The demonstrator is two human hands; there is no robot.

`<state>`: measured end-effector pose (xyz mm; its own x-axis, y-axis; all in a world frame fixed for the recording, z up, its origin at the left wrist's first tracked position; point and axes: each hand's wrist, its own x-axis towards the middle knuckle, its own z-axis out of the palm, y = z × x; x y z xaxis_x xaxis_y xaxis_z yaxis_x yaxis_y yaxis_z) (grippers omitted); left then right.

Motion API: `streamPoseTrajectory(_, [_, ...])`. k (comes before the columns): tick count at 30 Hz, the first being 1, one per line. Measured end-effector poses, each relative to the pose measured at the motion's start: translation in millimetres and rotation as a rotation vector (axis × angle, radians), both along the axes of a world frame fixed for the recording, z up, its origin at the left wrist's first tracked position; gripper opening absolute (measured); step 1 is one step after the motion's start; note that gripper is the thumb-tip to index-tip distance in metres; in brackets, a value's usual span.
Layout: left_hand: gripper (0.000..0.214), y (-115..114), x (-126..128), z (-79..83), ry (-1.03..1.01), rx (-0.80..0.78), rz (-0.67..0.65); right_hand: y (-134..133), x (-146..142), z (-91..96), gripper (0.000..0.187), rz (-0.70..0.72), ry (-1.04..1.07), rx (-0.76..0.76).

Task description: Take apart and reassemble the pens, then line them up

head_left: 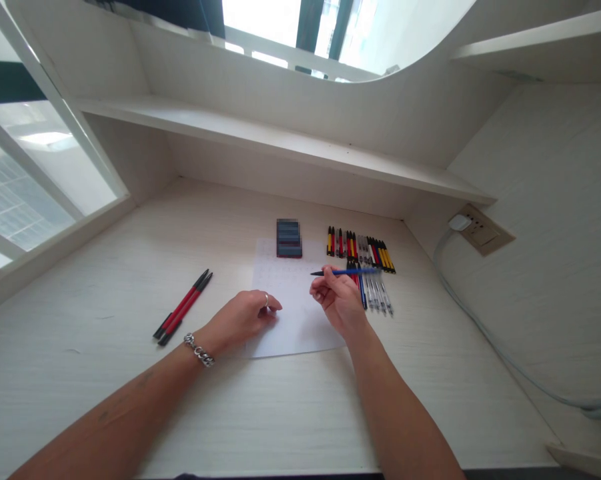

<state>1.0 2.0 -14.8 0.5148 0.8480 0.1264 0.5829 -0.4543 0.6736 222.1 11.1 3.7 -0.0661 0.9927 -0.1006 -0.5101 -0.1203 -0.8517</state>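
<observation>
My right hand (336, 301) is closed on a blue pen (347, 272), held level above the white sheet of paper (293, 327) with its tip pointing left. My left hand (245, 318) rests on the left edge of the sheet, fingers curled loosely and holding nothing; it wears a ring and a chain bracelet. Right of my right hand lies a row of several pens (367, 257), red, yellow, black and clear. Two red-and-black pens (183, 308) lie together on the desk to the left of my left hand.
A small dark block (289, 238) sits at the top of the sheet. The white desk (105, 373) has a shelf (280, 143) above it, a window at the left, and a wall socket (477, 229) with a grey cable at the right.
</observation>
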Motion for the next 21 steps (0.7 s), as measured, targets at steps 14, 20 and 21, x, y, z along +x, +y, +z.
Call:
streamPoseTrajectory(14, [0.016, 2, 0, -1.2, 0.138, 0.098, -0.045, 13, -37, -36.1, 0.028, -0.062, -0.683, 0.052])
streamPoseTrajectory(20, [0.02, 3, 0, -2.0, 0.154, 0.099, -0.045, 12, -41, -40.8, 0.019, -0.063, -0.839, 0.156])
streamPoseTrajectory(21, [0.021, 3, 0, -2.3, 0.157, 0.101, -0.044, 12, -41, -41.2, 0.018, -0.063, -0.864, 0.172])
